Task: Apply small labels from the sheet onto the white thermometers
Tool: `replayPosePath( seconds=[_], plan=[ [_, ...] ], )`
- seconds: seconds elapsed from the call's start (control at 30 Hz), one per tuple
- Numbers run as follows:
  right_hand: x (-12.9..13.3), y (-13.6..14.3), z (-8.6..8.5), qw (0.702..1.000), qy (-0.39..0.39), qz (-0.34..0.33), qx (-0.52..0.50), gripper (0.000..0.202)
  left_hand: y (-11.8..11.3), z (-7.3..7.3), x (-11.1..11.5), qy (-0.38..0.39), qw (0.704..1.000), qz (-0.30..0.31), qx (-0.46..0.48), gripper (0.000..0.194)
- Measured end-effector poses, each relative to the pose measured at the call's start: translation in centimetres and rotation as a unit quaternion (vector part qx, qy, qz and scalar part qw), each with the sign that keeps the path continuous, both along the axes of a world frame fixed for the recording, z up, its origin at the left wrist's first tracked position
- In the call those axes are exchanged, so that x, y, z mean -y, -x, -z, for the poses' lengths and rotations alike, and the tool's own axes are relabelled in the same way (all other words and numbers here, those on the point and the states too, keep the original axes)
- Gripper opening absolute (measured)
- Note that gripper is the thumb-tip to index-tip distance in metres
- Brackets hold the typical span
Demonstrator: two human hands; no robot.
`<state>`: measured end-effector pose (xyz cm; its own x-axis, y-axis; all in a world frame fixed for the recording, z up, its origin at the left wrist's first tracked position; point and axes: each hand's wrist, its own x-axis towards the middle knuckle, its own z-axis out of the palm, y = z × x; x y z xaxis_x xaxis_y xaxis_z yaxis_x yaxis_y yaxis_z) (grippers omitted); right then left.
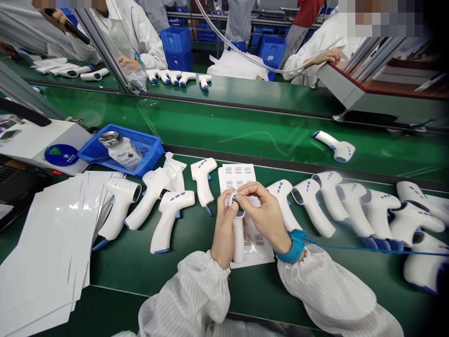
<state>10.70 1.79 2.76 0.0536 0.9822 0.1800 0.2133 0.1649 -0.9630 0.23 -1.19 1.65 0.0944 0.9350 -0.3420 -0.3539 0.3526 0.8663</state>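
Observation:
A white handheld thermometer (pixel 238 238) stands handle-down between my hands, over a printed label sheet (pixel 242 174). My left hand (pixel 223 229) is wrapped round its left side, thumb near the dark window at its head. My right hand (pixel 264 210), with a blue wrist strap (pixel 293 246), pinches at that same window from the right; anything small between its fingertips is hidden. Several similar white thermometers lie to the left, one of them (pixel 171 217) close to my left hand. More of them (pixel 314 206) lie in a row to the right.
A blue tray (pixel 150 161) holds a bottle at the back left. White sheets (pixel 52 234) cover the left of the green table. One thermometer (pixel 342 150) lies on the green belt (pixel 245 133). A blue cord runs right from the strap. People in white work across the belt.

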Motion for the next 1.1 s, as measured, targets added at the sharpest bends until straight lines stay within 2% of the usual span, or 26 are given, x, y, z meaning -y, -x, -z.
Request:
replayPosePath(
  seconds=[0.13,0.27,0.4,0.5,0.67,0.73,0.8,0.97,1.1],
  plan=[
    [0.2,0.2,-0.9,1.0,0.015,-0.005,-0.013,0.006,0.0,-1.3,-0.4,0.042,0.999,0.002,0.025,0.035],
    [0.8,-0.1,-2.1,0.996,0.021,-0.026,-0.086,0.004,0.6,-2.6,0.0,-0.037,0.997,-0.027,-0.054,0.024],
    [1.4,-0.8,-3.0,0.99,0.04,-0.046,-0.13,0.01,1.1,-3.8,0.4,-0.084,0.99,-0.043,-0.105,0.024],
    [1.7,-0.9,-3.6,0.997,0.005,-0.034,-0.075,0.01,1.2,-4.1,0.6,-0.145,0.979,-0.054,-0.131,0.024],
    [2.4,-0.7,-4.8,0.995,-0.084,-0.005,0.056,0.012,1.2,-3.7,0.9,-0.213,0.951,-0.074,-0.214,0.028],
    [2.9,-0.6,-5.1,0.993,-0.087,-0.02,0.073,0.012,1.3,-3.4,0.9,-0.229,0.941,-0.08,-0.237,0.03],
    [3.3,-0.4,-5.2,0.995,-0.055,-0.035,0.073,0.008,1.4,-3.4,1.0,-0.238,0.935,-0.085,-0.25,0.031],
    [3.4,-0.5,-5.8,0.995,0.056,-0.081,0.015,0.025,1.8,-4.0,1.0,-0.195,0.958,-0.068,-0.199,0.028],
    [2.2,-1.3,-6.6,0.973,0.157,-0.152,-0.081,0.022,2.3,-4.8,0.8,-0.058,0.995,-0.002,-0.085,0.033]
  ],
)
